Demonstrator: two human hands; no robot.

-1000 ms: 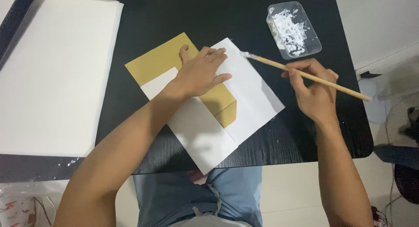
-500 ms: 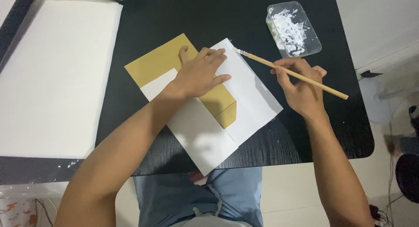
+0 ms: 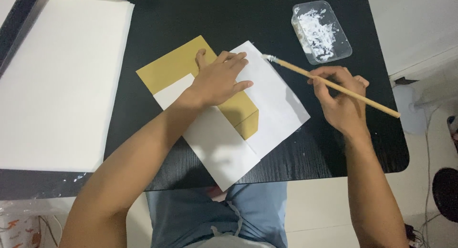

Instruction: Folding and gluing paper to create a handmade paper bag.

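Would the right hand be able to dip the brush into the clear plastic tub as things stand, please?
Probably yes. The right hand holds the brush just below the open tub, and only bare black table lies between them.

Both forearms bare from elbow to wrist; no sleeves, watch, rings or gloves visible. Left hand and right hand bare, fingers uncovered, nails short. Lap at the near tabletop edge clad in grey-blue shorts with a pale drawstring at the waistband.
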